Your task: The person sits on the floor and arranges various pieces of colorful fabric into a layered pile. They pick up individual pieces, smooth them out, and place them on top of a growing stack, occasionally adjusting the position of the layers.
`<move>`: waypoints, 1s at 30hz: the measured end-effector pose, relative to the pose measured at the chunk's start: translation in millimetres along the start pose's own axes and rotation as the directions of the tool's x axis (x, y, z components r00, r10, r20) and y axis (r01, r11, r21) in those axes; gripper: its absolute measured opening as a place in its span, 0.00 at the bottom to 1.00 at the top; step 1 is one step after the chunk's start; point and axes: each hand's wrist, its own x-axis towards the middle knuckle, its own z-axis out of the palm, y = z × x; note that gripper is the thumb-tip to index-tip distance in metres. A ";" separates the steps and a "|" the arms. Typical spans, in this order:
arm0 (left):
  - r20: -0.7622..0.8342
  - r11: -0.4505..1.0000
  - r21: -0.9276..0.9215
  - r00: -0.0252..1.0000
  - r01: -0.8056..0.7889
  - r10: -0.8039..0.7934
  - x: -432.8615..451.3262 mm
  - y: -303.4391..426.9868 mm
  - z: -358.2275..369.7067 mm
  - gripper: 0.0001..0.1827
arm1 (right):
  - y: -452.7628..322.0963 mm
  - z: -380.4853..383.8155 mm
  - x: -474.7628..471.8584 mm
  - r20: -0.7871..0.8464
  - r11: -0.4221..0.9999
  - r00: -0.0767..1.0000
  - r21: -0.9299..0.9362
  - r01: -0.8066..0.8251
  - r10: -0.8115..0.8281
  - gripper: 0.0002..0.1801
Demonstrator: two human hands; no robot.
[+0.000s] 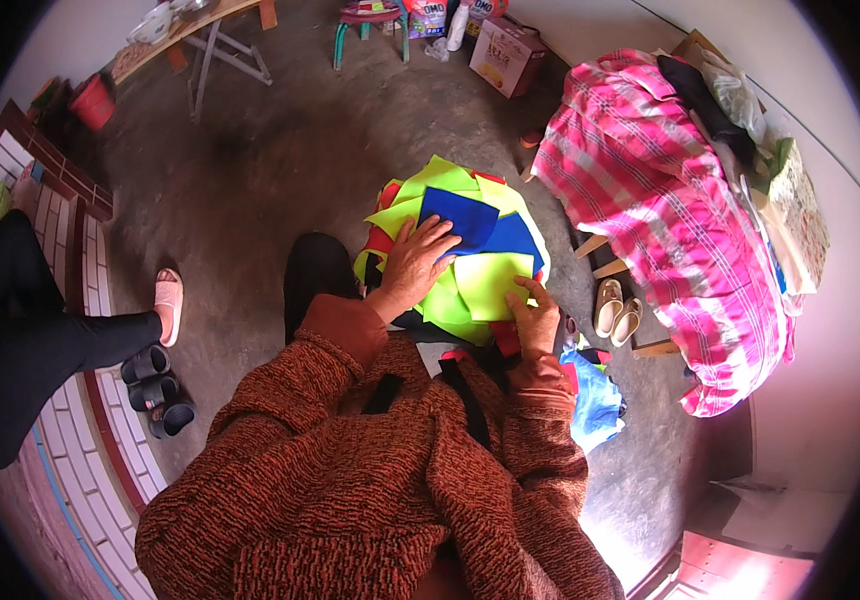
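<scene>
On my lap rests a round layered mass of fabric pieces (437, 178), mostly neon yellow with some red and black among them. A dark blue fabric square (460, 217) lies on top, and another blue piece (516, 236) is partly under it. My left hand (418, 259) is spread flat, its fingertips on the edge of the blue square. At the near right, my right hand (535, 311) pinches the corner of a neon yellow square (493, 285) between thumb and fingers. What supports the pieces underneath is hidden.
To the right, a pink plaid cloth (647, 172) covers a wooden-legged piece of furniture, with beige clogs (610, 307) beside it. A blue bag (595, 397) with scraps lies by my right side. Another person's leg (99, 341) and black shoes (152, 386) are at left.
</scene>
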 end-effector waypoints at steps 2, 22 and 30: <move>-0.012 1.000 -0.029 1.000 0.012 -0.013 0.4 -1.0 1.5 0.17 | 0.4 -1.8 1.4 0.030 0.999 0.999 0.029 0.036 -0.037 0.15; 0.146 0.996 -0.083 0.988 -0.037 0.049 19.6 15.3 -11.5 0.19 | -21.5 -14.4 21.8 -0.038 0.840 0.999 0.542 0.006 0.017 0.11; 0.226 0.987 0.033 0.963 -0.155 0.144 -2.5 23.4 -10.6 0.29 | -104.3 -38.2 32.5 -0.180 0.534 0.966 0.807 0.253 -0.184 0.15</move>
